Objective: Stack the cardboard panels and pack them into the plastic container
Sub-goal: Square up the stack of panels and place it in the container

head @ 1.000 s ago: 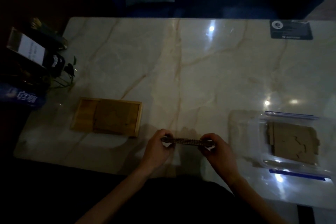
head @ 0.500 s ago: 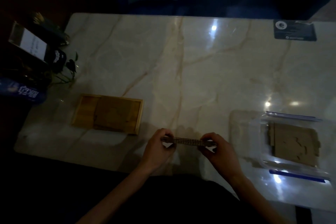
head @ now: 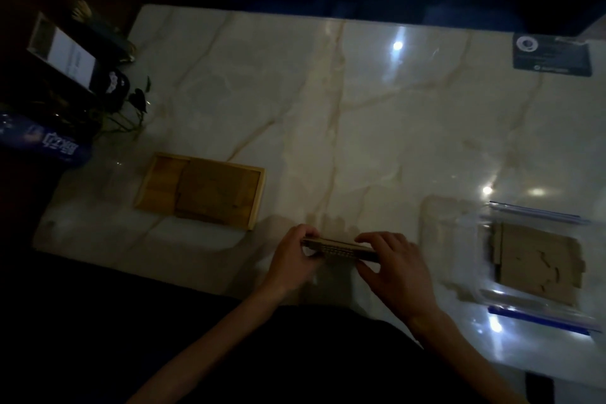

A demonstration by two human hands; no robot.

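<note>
You have the stack of cardboard panels [head: 339, 248] pinched edge-on between both hands just above the near edge of the marble table [head: 328, 108]: your left hand [head: 290, 264] is clamped on its left end, and your right hand [head: 398, 267] is closed over its right end with the fingers draped across the top. The plastic container [head: 537, 259] sits well to the right of your right hand, open, with loose cardboard panels [head: 537, 259] already lying flat inside. The main risk, as I judge it, is the stack fanning out or a panel sliding free as you carry it across, because you hold it only by the ends and the layers are not bound. If the edges are not squared first, the stack may also catch on the container's rim or land askew on the pieces already there. To the left of your left hand lies a wooden tray [head: 201, 193] holding what looks like another brown panel, so more may remain to collect. The light is very dim: you cannot count the panels in your grip, the container's clear walls are hard to trace, and its right side runs out of frame.
</note>
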